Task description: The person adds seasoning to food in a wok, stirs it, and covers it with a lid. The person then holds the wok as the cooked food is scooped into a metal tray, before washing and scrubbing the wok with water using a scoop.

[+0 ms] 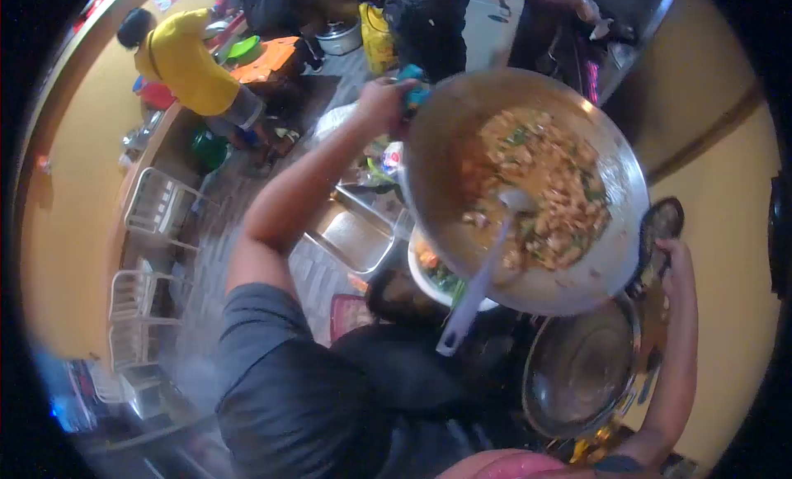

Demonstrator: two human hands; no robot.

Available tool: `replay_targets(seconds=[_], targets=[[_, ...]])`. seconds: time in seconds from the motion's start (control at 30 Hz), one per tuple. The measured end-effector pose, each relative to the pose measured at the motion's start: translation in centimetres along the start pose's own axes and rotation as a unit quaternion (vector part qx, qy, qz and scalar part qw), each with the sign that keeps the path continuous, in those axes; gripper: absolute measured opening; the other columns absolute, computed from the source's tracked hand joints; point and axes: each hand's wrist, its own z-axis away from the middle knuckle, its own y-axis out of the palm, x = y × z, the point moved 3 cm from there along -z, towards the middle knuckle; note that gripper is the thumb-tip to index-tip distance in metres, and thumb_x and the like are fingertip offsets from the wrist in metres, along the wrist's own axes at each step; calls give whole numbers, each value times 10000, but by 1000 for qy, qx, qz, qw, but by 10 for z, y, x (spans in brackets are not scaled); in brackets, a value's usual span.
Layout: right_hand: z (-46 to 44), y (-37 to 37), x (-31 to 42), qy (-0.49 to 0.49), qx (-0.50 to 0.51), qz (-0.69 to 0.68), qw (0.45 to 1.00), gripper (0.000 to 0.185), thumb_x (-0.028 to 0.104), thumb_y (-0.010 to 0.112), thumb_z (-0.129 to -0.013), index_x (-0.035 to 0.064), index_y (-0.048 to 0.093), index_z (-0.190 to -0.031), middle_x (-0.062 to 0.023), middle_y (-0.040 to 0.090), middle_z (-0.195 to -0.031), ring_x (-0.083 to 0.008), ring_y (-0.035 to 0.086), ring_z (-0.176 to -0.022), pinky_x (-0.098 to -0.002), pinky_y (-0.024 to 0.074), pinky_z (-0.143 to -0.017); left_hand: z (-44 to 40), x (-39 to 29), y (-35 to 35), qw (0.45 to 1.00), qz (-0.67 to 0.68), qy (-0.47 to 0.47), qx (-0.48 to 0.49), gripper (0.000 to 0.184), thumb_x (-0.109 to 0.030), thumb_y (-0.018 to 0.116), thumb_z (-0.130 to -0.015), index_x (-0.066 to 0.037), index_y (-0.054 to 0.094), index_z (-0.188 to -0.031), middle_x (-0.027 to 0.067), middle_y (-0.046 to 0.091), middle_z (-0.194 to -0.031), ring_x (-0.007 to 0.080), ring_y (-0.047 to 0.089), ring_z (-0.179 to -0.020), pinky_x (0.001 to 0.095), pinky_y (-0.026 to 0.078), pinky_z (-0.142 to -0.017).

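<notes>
Wok (435,153) of saucy food (569,169), upper right of frame, spoon (480,285) inside. Gripped at teal cloth (415,86) by left hand (383,108), at dark pad (662,220) by right hand (678,266).

Tilted wok (439,169) of saucy food (569,169)

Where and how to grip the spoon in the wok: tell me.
Probably best by the handle of the spoon, near its holed end, from the wearer's side: it juts past the rim of the wok toward the body, its head in the food.
</notes>
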Motion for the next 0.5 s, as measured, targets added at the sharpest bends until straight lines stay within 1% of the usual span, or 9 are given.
replay_targets(seconds=[0.07, 0.1, 0.23, 0.3, 0.37, 0.4, 0.43, 0.47, 0.5], targets=[[9, 44, -1, 4, 11, 4, 1000, 228, 100, 525, -752, -4, 566, -951, -96, 618, -883, -201, 598, -760, -354, 493, -736, 10, 7, -31, 999, 46, -6, -21, 317, -262, 677, -792, -25, 574, -976, 94, 574, -780, 184, 587, -606, 336, 484, -492], [16, 66, 3, 16, 24, 8, 1000, 219, 96, 531, -751, -2, 566, -944, -98, 618, -881, -201, 600, -747, -357, 499, -721, 51, -33, -40, 979, 134, -138, -69, 310, -244, 683, -785, -10, 585, -964, 103, 574, -771, 182, 588, -617, 323, 476, -505], [-23, 57, -19, -11, 45, 1, 999, 205, 64, 572, -716, 9, 559, -913, -102, 601, -857, -217, 598, -723, -365, 504, -694, 68, -31, -71, 981, 40, -134, -137, 301, -290, 680, -785, -11, 580, -842, 66, 552, -664, 145, 512, -473, 297, 395, -431], [-26, 61, -9, 2, 52, 14, 999, 208, 51, 584, -703, 12, 555, -906, -103, 594, -849, -222, 597, -720, -368, 503, -693, 83, -54, -65, 979, -11, -146, -142, 308, -303, 680, -783, -14, 587, -831, 66, 550, -658, 142, 520, -497, 292, 395, -442], [-13, 82, 7, 10, 108, -4, 994, 156, 44, 568, -732, 17, 550, -884, -87, 599, -857, -196, 585, -804, -335, 483, -748, 87, -57, -80, 977, -50, -149, -142, 315, -317, 679, -781, -16, 594, -820, 66, 548, -652, 140, 528, -520, 287, 395, -454], [-18, 86, 3, -13, 60, -7, 998, 153, 41, 593, -689, 22, 575, -840, -99, 592, -810, -215, 583, -705, -359, 488, -690, 83, -46, -93, 974, -91, -146, -150, 320, -322, 679, -780, -14, 599, -813, 66, 550, -653, 136, 538, -551, 283, 406, -474], [-23, 84, 1, -11, 57, -11, 998, 153, 41, 593, -689, 22, 575, -840, -99, 592, -810, -215, 583, -705, -359, 488, -690, 77, -32, -102, 967, -134, -144, -161, 325, -327, 678, -780, -12, 603, -807, 67, 552, -654, 133, 548, -582, 280, 418, -494], [-26, 84, 1, -9, 75, -10, 997, 150, 41, 592, -686, 20, 578, -834, -98, 593, -799, -217, 580, -702, -355, 485, -690, 66, -5, -114, 977, -26, -168, -125, 323, -305, 670, -791, 3, 597, -859, 69, 564, -686, 137, 559, -633, 289, 441, -536], [-30, 84, 0, -5, 93, -7, 996, 146, 40, 592, -684, 18, 581, -828, -97, 593, -789, -219, 577, -698, -350, 483, -690, 69, -14, -110, 978, -28, -167, -122, 323, -305, 670, -791, 3, 597, -859, 69, 564, -686, 137, 559, -633, 289, 441, -536]])
